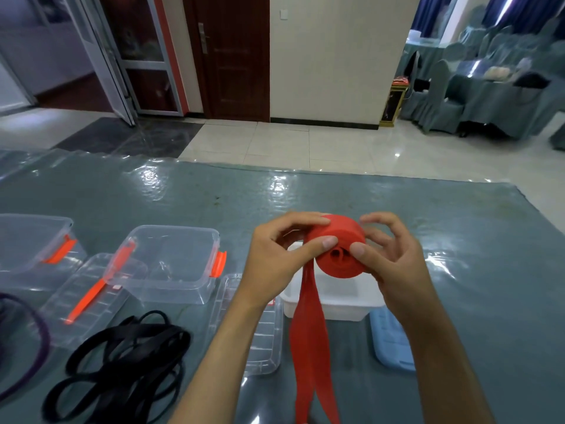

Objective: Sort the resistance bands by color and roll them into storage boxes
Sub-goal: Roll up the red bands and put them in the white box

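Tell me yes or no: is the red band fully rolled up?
No: a long tail of the red band hangs unrolled below the roll.

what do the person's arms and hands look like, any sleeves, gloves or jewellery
Both arms are bare as far as the view shows them; no sleeve edge is in view. The left hand and the right hand wear no gloves. No rings, watch or wristbands are visible. The fingernails are short and plain.
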`<move>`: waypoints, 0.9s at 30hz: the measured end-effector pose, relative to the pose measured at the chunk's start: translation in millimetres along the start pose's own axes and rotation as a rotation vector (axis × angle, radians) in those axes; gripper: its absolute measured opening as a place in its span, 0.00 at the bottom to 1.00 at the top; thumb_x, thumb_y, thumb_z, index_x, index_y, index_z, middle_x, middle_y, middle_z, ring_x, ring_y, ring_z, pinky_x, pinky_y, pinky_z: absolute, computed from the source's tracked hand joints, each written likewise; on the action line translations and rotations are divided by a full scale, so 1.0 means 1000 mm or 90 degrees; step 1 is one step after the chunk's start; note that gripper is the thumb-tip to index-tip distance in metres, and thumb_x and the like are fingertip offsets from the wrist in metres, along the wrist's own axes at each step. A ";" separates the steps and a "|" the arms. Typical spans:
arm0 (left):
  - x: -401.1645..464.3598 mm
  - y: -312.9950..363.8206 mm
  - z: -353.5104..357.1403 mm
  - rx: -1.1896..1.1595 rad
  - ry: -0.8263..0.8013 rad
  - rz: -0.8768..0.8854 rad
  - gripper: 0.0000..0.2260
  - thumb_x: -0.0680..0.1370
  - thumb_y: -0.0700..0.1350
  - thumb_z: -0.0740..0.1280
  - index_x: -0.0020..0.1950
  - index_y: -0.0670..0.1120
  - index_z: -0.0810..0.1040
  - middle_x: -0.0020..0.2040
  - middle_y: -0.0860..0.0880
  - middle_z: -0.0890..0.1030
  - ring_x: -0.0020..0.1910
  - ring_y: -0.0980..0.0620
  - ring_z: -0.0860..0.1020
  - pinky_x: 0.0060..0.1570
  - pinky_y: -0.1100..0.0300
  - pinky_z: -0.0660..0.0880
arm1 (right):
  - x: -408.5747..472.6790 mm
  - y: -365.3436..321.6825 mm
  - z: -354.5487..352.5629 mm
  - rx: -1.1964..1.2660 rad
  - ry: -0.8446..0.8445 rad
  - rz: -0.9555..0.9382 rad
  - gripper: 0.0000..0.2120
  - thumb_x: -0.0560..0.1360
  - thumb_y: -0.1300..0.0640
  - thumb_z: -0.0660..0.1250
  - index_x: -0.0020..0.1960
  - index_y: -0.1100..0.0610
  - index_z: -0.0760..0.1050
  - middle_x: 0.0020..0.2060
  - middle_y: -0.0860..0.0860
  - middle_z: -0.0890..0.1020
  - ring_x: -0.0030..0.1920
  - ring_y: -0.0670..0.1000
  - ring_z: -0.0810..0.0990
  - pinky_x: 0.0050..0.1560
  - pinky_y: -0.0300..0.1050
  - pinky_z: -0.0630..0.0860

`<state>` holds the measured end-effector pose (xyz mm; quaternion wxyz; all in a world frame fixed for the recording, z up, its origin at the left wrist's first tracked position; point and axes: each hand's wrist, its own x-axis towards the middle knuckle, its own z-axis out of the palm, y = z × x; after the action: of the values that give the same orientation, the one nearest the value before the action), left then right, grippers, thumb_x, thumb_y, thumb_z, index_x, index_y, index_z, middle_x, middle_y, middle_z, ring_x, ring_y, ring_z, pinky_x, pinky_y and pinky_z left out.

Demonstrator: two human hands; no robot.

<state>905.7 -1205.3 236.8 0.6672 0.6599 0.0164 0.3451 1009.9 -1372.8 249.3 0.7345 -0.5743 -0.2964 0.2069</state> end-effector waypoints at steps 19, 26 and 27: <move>0.005 -0.002 -0.010 0.014 -0.058 -0.042 0.18 0.78 0.38 0.75 0.68 0.44 0.83 0.62 0.40 0.82 0.64 0.41 0.82 0.68 0.47 0.78 | 0.000 0.010 0.013 0.014 0.066 -0.115 0.16 0.74 0.56 0.79 0.60 0.50 0.82 0.59 0.55 0.86 0.58 0.59 0.86 0.56 0.54 0.85; 0.002 -0.002 -0.005 -0.012 0.042 -0.049 0.11 0.71 0.36 0.81 0.52 0.43 0.88 0.55 0.45 0.88 0.57 0.47 0.86 0.60 0.54 0.82 | 0.005 0.002 0.000 -0.090 0.034 -0.049 0.25 0.65 0.39 0.83 0.55 0.47 0.79 0.52 0.53 0.84 0.52 0.63 0.88 0.49 0.57 0.86; 0.003 -0.003 -0.006 -0.017 0.023 -0.050 0.11 0.72 0.36 0.79 0.54 0.41 0.87 0.58 0.44 0.87 0.60 0.46 0.85 0.62 0.53 0.81 | 0.005 0.002 0.001 -0.092 0.039 -0.068 0.25 0.67 0.41 0.83 0.59 0.46 0.79 0.50 0.52 0.83 0.51 0.62 0.88 0.48 0.55 0.86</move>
<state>906.0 -1198.3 234.9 0.6886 0.6435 0.0500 0.3306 1013.3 -1368.7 248.4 0.7097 -0.6155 -0.3181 0.1281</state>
